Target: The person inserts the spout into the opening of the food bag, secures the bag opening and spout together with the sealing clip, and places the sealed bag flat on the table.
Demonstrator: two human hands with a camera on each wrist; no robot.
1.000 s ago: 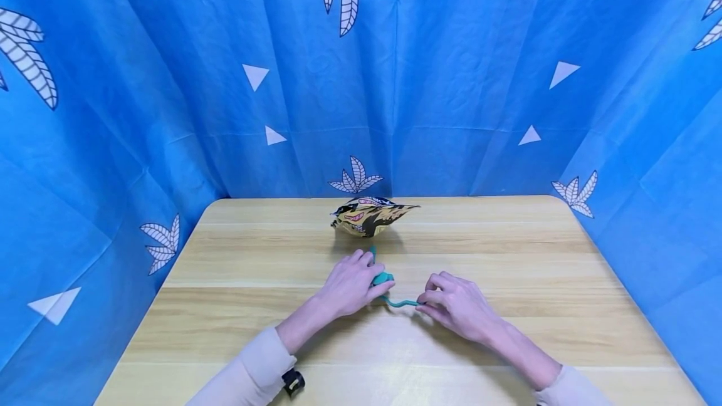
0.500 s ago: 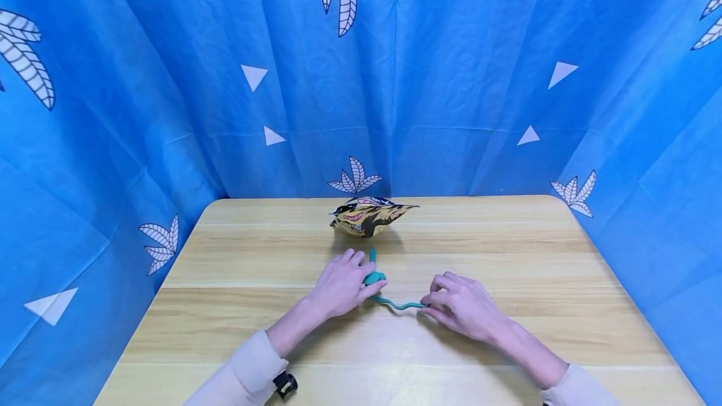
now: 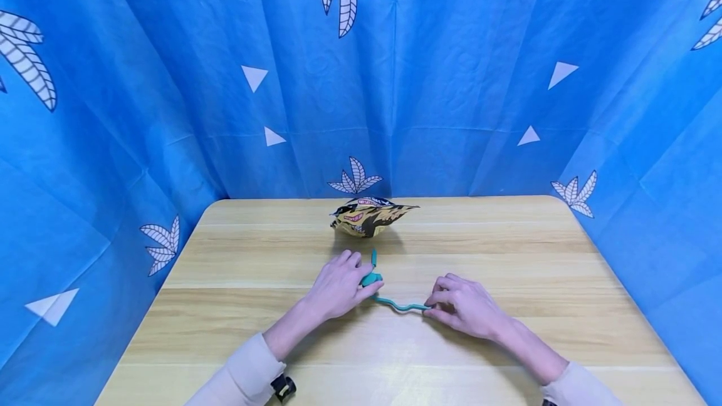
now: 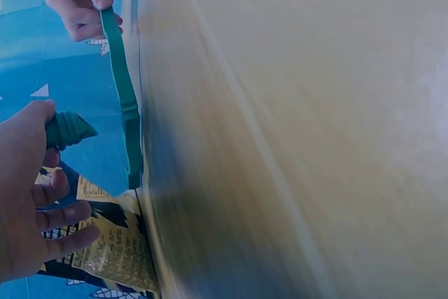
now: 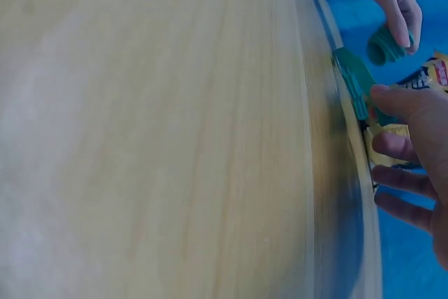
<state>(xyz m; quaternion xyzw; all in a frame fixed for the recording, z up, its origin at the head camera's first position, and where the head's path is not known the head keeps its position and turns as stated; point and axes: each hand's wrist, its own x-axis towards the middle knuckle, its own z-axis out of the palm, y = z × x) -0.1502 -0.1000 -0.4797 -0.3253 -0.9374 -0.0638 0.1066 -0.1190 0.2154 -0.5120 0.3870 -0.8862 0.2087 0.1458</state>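
One blue curtain (image 3: 451,80), printed with white leaves and triangles, hangs behind and beside one pale wood counter (image 3: 496,237); two pale sleeves (image 3: 242,371) reach in over the near edge; one gold and black packet (image 3: 369,217) sits near the far edge, just beyond the left hand.

There are two hands, both partly opened; the left hand (image 3: 335,285) grips a ridged green piece between thumb and forefinger, its other fingers apart and only loosely bent; the right hand (image 3: 465,306) pinches one end of a thin green strip (image 3: 402,307) between thumb and fingertip, its remaining fingers loose and holding nothing.

I count one strip, running low over the counter from the right hand towards the left, with a short green length (image 3: 374,258) just past the left thumb; whether these two stretches join is hidden in the head view; the ridged green piece (image 3: 370,279) is one in number, raised off the counter, and I cannot tell if it is attached to the strip; smallest is a black device (image 3: 283,387) at the left wrist.
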